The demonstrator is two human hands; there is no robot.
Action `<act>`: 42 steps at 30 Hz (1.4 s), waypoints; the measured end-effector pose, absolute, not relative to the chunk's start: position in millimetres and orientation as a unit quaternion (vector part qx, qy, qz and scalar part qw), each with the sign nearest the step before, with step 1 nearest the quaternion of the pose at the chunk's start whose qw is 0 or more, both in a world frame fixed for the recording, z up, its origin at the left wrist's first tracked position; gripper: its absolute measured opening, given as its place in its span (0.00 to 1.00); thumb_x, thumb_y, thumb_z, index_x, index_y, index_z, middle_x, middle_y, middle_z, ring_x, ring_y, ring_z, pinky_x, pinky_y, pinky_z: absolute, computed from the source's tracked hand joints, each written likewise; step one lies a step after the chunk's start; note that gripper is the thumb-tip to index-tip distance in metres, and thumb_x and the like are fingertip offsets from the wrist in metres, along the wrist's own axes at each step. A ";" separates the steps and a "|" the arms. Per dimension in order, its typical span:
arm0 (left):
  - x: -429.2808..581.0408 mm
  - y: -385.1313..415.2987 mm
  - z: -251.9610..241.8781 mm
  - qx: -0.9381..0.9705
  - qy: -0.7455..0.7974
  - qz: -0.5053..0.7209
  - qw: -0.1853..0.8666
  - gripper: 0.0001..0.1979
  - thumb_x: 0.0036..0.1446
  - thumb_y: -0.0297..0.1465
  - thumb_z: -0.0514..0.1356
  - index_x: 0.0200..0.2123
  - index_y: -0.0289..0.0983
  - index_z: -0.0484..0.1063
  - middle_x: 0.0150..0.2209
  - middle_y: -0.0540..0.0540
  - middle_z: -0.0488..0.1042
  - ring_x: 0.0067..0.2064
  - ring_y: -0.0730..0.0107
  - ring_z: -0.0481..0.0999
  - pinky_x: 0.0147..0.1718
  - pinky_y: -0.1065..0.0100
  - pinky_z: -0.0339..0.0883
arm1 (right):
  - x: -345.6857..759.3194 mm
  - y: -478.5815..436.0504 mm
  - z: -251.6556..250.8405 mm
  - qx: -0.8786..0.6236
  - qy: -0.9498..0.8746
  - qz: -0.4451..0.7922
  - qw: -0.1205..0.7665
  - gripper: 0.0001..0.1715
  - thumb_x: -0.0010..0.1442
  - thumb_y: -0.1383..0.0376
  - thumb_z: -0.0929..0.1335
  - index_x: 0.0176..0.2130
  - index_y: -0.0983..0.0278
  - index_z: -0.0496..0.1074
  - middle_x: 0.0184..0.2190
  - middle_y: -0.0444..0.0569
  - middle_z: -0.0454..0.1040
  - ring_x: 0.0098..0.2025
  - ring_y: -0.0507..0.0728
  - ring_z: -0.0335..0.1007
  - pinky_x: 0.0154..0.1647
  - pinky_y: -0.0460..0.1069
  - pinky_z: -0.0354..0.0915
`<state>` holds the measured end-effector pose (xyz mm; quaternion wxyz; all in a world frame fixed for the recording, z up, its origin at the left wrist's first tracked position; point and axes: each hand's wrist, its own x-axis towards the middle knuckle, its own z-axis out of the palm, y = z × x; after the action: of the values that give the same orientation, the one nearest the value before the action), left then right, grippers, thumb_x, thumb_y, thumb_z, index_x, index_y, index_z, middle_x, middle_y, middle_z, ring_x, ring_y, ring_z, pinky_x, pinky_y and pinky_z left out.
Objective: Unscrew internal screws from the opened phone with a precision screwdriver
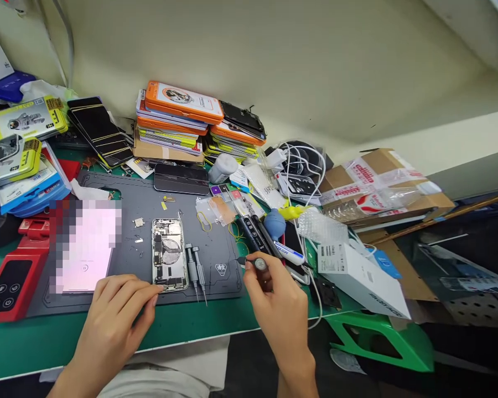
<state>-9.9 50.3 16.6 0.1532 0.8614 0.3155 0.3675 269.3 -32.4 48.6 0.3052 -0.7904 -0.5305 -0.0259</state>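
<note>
An opened phone lies on the dark grey work mat, its inner parts and round coil showing. My left hand reaches to its lower left corner, fingers stretched out, the index fingertip at the frame's bottom edge. Over the mat's right edge, my right hand is closed round a dark-handled tool with a round end cap. A slim dark tip points left from these fingers; its exact kind cannot be made out. Two grey screwdrivers lie right of the phone. Small metal parts are scattered to its left.
A lit phone, partly blurred, rests beside a red device on the left. Stacked orange and yellow boxes stand behind the mat. A blue air blower, white cables, a white box and a cardboard carton crowd the right.
</note>
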 end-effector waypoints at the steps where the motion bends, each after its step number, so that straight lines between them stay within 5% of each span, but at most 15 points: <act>1: -9.6 50.4 17.0 0.861 0.318 0.367 0.152 0.09 0.73 0.21 0.61 0.50 0.38 0.77 0.41 0.48 0.81 0.48 0.63 0.73 0.52 0.61 0.61 | 267.4 -32.7 49.6 -0.789 -0.532 -0.023 0.306 0.18 0.77 0.52 0.64 0.47 0.61 0.76 0.34 0.43 0.77 0.30 0.53 0.73 0.32 0.46 0.66; 7: -9.3 49.6 21.0 0.856 0.329 0.368 0.152 0.09 0.72 0.22 0.61 0.49 0.39 0.78 0.41 0.49 0.82 0.47 0.64 0.74 0.51 0.62 0.62 | 276.0 -26.1 52.0 -0.815 -0.513 -0.029 0.268 0.27 0.79 0.45 0.60 0.42 0.62 0.72 0.35 0.50 0.76 0.33 0.58 0.72 0.33 0.50 0.62; 14: -9.1 48.1 22.3 0.855 0.329 0.367 0.163 0.09 0.72 0.21 0.61 0.49 0.39 0.77 0.41 0.49 0.81 0.48 0.65 0.72 0.51 0.62 0.62 | 300.6 5.8 25.7 -0.834 -0.516 -0.035 0.194 0.36 0.79 0.42 0.54 0.51 0.65 0.76 0.39 0.55 0.78 0.37 0.62 0.74 0.32 0.51 0.52; 22: -9.1 45.5 22.9 0.850 0.329 0.364 0.190 0.10 0.72 0.21 0.61 0.51 0.39 0.77 0.42 0.51 0.81 0.48 0.67 0.72 0.51 0.63 0.61 | 282.4 7.0 26.1 -0.822 -0.528 -0.030 0.210 0.33 0.80 0.45 0.56 0.57 0.65 0.74 0.52 0.58 0.74 0.42 0.62 0.72 0.31 0.51 0.54; 26: -8.5 45.0 24.0 0.850 0.344 0.353 0.185 0.08 0.73 0.21 0.61 0.49 0.39 0.76 0.42 0.51 0.81 0.47 0.67 0.72 0.50 0.63 0.62 | 258.6 -0.1 34.3 -0.780 -0.575 0.078 0.235 0.38 0.80 0.38 0.55 0.45 0.61 0.78 0.44 0.52 0.76 0.36 0.57 0.72 0.38 0.50 0.65; 33: -6.0 43.7 20.7 0.873 0.368 0.297 0.124 0.13 0.74 0.26 0.60 0.58 0.35 0.74 0.49 0.43 0.80 0.52 0.59 0.72 0.52 0.60 0.62 | 236.4 4.2 31.8 -0.770 -0.562 0.179 0.243 0.46 0.70 0.25 0.58 0.41 0.60 0.77 0.36 0.47 0.73 0.31 0.55 0.69 0.31 0.49 0.61; 42: -3.9 42.1 18.0 0.878 0.387 0.263 0.099 0.20 0.74 0.34 0.62 0.65 0.35 0.70 0.49 0.41 0.79 0.51 0.57 0.72 0.51 0.58 0.60 | 236.8 4.5 33.2 -0.778 -0.538 0.229 0.229 0.36 0.71 0.32 0.62 0.48 0.60 0.72 0.29 0.41 0.69 0.26 0.54 0.67 0.28 0.48 0.59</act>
<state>-3.9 42.1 18.0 0.0987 0.8780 0.3873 0.2635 236.8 4.5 33.2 0.2289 -0.7779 -0.5383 0.2295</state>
